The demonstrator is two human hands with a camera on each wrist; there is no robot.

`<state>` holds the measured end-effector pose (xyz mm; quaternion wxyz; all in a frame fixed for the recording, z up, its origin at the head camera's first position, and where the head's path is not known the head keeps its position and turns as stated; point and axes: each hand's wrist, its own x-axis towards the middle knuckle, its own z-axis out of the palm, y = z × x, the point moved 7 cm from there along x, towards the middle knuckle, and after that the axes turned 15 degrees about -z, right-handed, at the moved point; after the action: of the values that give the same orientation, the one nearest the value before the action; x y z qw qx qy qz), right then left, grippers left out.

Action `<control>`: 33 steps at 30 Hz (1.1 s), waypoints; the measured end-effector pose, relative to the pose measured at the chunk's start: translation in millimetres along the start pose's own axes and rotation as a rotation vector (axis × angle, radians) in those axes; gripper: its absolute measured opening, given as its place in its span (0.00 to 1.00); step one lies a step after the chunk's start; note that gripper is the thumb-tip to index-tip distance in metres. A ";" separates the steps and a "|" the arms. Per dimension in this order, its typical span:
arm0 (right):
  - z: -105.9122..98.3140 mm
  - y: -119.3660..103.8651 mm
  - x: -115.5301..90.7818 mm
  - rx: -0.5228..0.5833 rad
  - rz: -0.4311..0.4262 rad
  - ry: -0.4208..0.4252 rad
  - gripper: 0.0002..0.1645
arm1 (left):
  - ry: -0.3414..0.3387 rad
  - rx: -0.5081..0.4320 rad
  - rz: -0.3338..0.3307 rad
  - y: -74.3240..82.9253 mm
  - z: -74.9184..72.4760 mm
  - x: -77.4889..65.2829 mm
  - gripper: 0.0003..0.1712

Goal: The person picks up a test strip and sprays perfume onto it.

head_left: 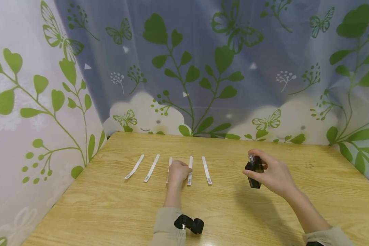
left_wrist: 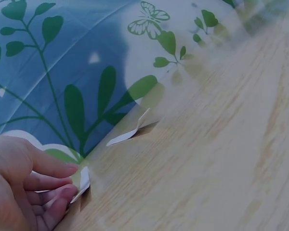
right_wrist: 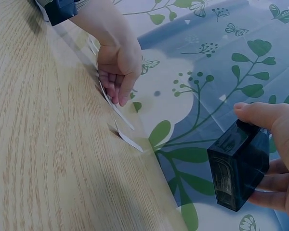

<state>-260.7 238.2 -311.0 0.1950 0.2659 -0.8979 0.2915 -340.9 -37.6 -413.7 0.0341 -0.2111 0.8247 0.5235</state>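
Note:
Several narrow white paper strips, one of them at the far left (head_left: 134, 167), are laid out in a row on the wooden table, each with small dark print at its near end. My left hand (head_left: 179, 171) is over the middle of the row, covering much of the third strip. Its bent fingertips meet the fourth strip (head_left: 191, 162); whether they pinch it I cannot tell. The last strip (head_left: 207, 171) lies just right of that, its end bent upward in the left wrist view. My right hand (head_left: 275, 174) grips a black perfume bottle (right_wrist: 238, 163) above the table, tilted, its clear spray nozzle uppermost.
The wooden table (head_left: 110, 212) reaches back to a curtain (head_left: 203, 85) printed with green leaves and butterflies, which also hangs along the left side. A black wrist camera (head_left: 190, 223) sits on the left sleeve.

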 end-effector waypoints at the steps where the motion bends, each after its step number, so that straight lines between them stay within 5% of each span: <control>1: 0.2 0.2 -0.1 0.001 -0.002 0.002 0.37 | -0.004 0.008 -0.001 -0.3 1.4 -0.5 0.07; 9: 1.8 0.6 -0.9 0.008 0.012 -0.005 0.37 | 0.037 0.133 0.020 1.3 6.3 -4.5 0.04; 33: 4.2 1.4 -0.8 0.016 0.021 -0.013 0.38 | 0.059 0.179 0.047 3.9 7.0 -8.2 0.06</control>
<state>-261.7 236.8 -315.1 0.1838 0.2597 -0.8997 0.2988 -336.1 -27.5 -411.2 0.0163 -0.2029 0.8736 0.4421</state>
